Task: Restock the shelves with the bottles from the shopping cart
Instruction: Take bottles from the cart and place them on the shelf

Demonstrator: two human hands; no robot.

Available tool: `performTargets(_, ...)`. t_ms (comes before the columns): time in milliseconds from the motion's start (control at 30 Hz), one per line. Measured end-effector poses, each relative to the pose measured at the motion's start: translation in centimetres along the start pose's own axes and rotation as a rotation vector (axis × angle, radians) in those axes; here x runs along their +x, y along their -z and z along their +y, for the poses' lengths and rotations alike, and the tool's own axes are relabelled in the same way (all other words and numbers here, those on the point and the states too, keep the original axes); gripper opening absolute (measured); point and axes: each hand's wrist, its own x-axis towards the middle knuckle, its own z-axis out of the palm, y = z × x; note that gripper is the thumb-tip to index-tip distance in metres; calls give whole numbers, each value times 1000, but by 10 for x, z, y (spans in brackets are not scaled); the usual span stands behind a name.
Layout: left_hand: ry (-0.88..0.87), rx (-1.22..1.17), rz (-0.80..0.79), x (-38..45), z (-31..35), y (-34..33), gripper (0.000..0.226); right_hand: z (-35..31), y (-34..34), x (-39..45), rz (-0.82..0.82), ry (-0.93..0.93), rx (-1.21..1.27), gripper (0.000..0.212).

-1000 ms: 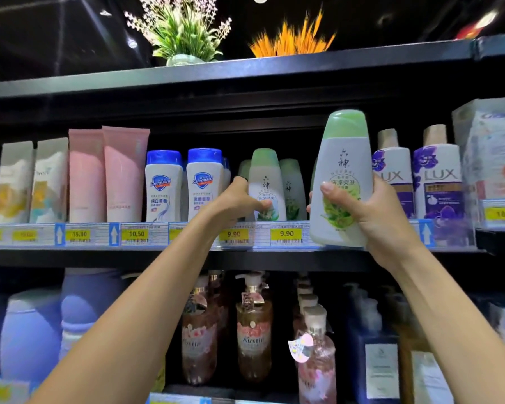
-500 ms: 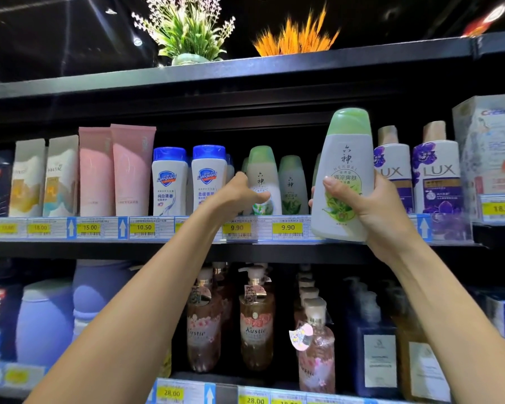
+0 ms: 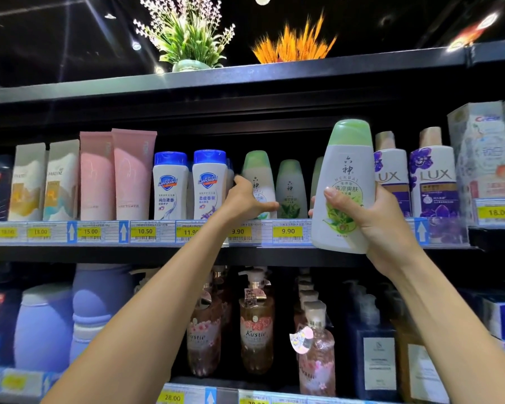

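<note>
A white bottle with a green cap (image 3: 344,185) is held upright in the right hand (image 3: 379,225), fingers and thumb curled round its lower half, in front of the shelf edge (image 3: 105,253) beside the purple Lux bottles (image 3: 432,173). A matching green-capped bottle (image 3: 258,176) standing on the shelf is gripped by the left hand (image 3: 242,199), thumb across its label, next to the blue-capped Safeguard bottles (image 3: 209,182).

Head view, close, tilted perhaps upward at shelf (image 3: 245,253).
</note>
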Motion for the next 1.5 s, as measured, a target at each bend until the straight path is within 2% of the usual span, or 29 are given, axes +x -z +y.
performTargets(100, -8, -15, 7, -1, -4, 2, 64, 2, -2, -3, -3, -17, 18, 57)
performTargets(233, -22, -17, 1, -2, -5, 5, 75, 5, -4, -6, -9, -35, 8, 57)
performTargets(500, -3, 25, -42, -3, 1, 6, 76, 8, -5, -11, -7, -43, 5, 62)
performTargets(667, -30, 117, 50, -6, 9, 1, 71, 7, -4, -14, -9, -32, 28, 59)
performTargets(800, -69, 206, 121, -12, 14, -3, 77, 6, -5, -15, -8, -34, 26, 61)
performTargets(867, -123, 278, 182, -16, 15, -5, 70, 5, -5, -15, -12, -35, 28, 61)
performTargets(967, -303, 358, 364, -32, 15, -3, 46, 2, -3, -15, -6, -22, 40, 58)
performTargets(1067, -719, 390, 526, -57, 7, 2, 35, -6, -1, -11, 8, -4, 64, 48)
performTargets(1133, -1017, 448, 539, -68, -5, -3, 26, -15, 0, -5, 20, 21, 67, 41)
performTargets(1200, -1205, 535, 481, -73, -16, -11, 22, -24, 1, 5, 36, 48, 55, 38)
performTargets(1333, -1388, 620, 375, -66, -28, -21, 24, -34, -1, 25, 71, 108, 27, 21)
performTargets(1500, -1437, 631, 390, -62, -33, -23, 21, -27, -4, 43, 104, 162, -99, 26)
